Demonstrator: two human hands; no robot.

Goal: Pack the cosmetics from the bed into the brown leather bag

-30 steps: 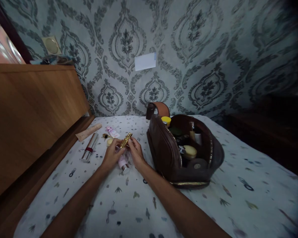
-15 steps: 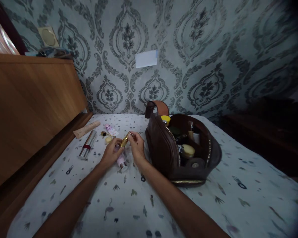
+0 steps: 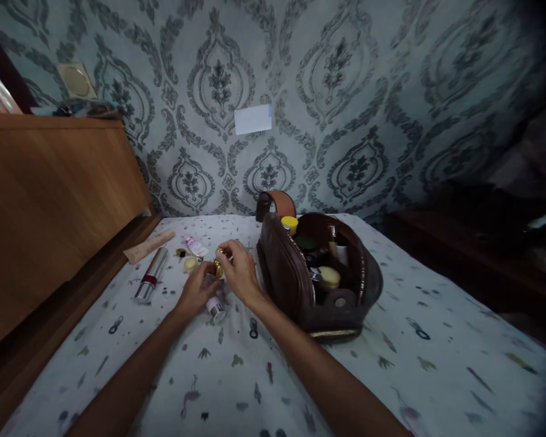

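My left hand (image 3: 195,290) is closed around the lower part of a small gold lipstick tube (image 3: 218,268). The fingers of my right hand (image 3: 239,270) pinch the tube's upper end, which stands upright; whether the two gold parts are joined or apart is hard to tell. A pale pink bottle with a silver cap (image 3: 216,308) lies on the cloth just under my left hand. To my right hand's right stands an unzipped brown cosmetic bag (image 3: 286,273). Inside are a yellow-lidded jar (image 3: 290,223), a round cream-lidded container (image 3: 329,277) and other small items.
On the left of the patterned sheet (image 3: 236,376) lie a silver tube with a red band (image 3: 151,276), a beige tube (image 3: 149,246), a pink-and-white tube (image 3: 195,245) and a small round cream-coloured item (image 3: 190,264). A wooden cabinet (image 3: 54,212) borders the left side; a papered wall (image 3: 273,73) stands behind.
The gold tube has gone from tilted to upright. My right hand has turned over its top end, its back now facing up. The whole view has shifted slightly.
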